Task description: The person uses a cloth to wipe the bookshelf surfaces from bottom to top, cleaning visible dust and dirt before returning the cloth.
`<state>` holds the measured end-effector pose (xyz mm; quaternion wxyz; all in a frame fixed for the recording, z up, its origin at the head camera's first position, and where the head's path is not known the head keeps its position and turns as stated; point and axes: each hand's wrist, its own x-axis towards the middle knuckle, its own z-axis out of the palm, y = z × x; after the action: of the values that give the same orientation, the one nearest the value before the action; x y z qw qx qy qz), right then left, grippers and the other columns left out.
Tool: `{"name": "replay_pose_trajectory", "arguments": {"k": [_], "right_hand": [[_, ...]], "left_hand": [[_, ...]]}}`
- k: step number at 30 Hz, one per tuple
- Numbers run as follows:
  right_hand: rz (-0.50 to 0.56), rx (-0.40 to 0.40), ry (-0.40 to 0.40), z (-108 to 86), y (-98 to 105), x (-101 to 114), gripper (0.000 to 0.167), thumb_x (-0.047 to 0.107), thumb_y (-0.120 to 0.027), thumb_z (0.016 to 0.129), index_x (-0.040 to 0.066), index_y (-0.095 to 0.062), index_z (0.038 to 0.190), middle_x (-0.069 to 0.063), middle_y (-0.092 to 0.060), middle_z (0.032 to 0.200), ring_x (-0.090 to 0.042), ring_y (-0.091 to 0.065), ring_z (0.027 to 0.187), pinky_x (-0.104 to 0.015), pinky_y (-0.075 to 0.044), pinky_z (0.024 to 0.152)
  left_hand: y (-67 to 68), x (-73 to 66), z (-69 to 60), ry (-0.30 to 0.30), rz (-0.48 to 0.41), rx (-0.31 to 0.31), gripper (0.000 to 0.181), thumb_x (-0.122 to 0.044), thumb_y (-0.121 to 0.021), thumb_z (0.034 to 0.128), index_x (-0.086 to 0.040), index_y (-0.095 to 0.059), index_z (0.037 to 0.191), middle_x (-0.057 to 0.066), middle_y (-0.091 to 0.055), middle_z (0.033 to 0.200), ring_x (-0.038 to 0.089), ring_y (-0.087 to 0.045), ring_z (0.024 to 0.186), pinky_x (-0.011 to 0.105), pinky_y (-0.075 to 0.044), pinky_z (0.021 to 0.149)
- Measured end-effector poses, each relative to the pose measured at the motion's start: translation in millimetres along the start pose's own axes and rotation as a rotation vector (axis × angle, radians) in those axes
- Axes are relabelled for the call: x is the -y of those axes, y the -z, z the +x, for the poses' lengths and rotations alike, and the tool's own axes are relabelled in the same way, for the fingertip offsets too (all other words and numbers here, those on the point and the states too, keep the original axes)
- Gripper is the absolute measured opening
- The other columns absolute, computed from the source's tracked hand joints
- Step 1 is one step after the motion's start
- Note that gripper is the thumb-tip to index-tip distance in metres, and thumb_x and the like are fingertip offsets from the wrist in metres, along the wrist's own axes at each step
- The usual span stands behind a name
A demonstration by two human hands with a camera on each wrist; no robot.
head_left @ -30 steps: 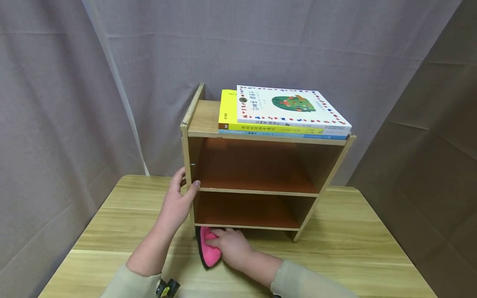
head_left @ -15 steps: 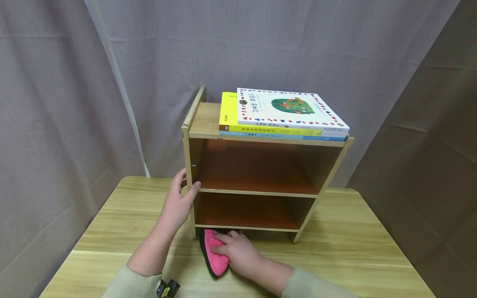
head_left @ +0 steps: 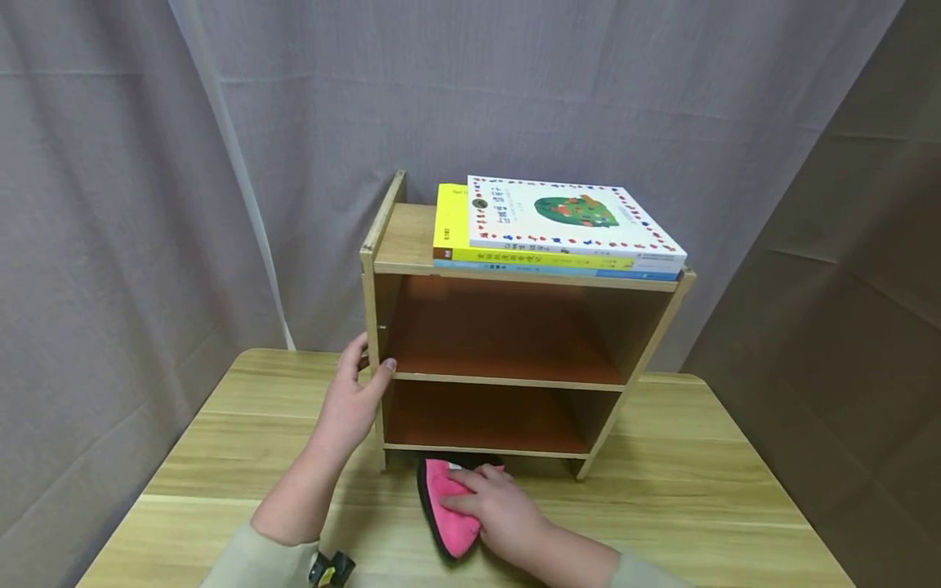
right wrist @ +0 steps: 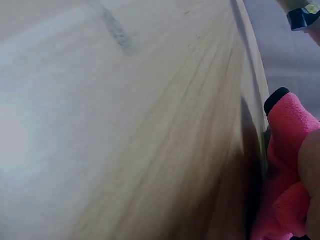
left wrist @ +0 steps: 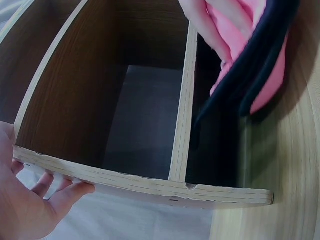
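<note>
A small wooden shelf (head_left: 507,379) with open compartments stands on the table. My left hand (head_left: 350,408) holds its left side panel, the thumb on the front edge and the fingers round the outer face. My right hand (head_left: 507,513) grips a pink cleaning cloth (head_left: 450,514) with black edging, low in front of the gap under the bottom board. In the left wrist view the cloth (left wrist: 272,82) is bunched in the right fingers, its black edge hanging down. The right wrist view catches only a side part of the pink cloth (right wrist: 290,125).
Several books lie stacked on the shelf's top, a white picture book (head_left: 566,214) uppermost and a yellow book (head_left: 450,220) under it. The wood-grain table (head_left: 706,490) extends to both sides. Grey curtains (head_left: 294,163) hang behind it.
My right hand has slid the pink cloth to the right and slightly toward me along the shelf's foot. The left hand stays on the side panel.
</note>
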<state>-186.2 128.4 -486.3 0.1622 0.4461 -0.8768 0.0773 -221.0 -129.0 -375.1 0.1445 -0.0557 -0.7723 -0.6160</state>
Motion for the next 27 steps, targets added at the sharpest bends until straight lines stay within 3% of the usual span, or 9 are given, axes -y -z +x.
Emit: {"name": "replay_pose_trajectory", "arguments": {"k": [9, 20, 27], "right_hand": [[-0.009, -0.05, -0.013, -21.6, 12.8, -7.4, 0.067, -0.012, -0.064, 0.062, 0.028, -0.076, 0.114, -0.002, -0.062, 0.133, -0.017, -0.057, 0.099, -0.041, -0.054, 0.084], [-0.009, -0.101, -0.018, -47.2, 27.8, -14.3, 0.068, -0.013, -0.064, 0.061, 0.027, -0.075, 0.114, -0.003, -0.062, 0.132, -0.017, -0.057, 0.1, -0.045, -0.053, 0.087], [-0.019, -0.142, -0.032, -62.8, 33.4, -22.6, 0.067, -0.013, -0.063, 0.06, 0.027, -0.076, 0.111, -0.003, -0.063, 0.131, -0.016, -0.057, 0.099, -0.034, -0.054, 0.081]], "left_hand": [[1.0, -0.2, -0.4, 0.015, -0.007, 0.009, 0.05, -0.035, -0.06, 0.0996, -0.027, -0.042, 0.146, 0.003, -0.037, 0.148, 0.03, -0.039, 0.133, 0.054, -0.044, 0.1], [0.4, -1.1, -0.8, 0.018, -0.001, 0.009, 0.051, -0.034, -0.06, 0.0995, -0.026, -0.041, 0.146, 0.003, -0.036, 0.15, 0.03, -0.039, 0.134, 0.055, -0.043, 0.102], [0.9, -0.6, -0.3, 0.021, -0.007, 0.016, 0.05, -0.034, -0.059, 0.0997, -0.027, -0.042, 0.146, 0.002, -0.037, 0.149, 0.029, -0.039, 0.134, 0.055, -0.043, 0.101]]}}
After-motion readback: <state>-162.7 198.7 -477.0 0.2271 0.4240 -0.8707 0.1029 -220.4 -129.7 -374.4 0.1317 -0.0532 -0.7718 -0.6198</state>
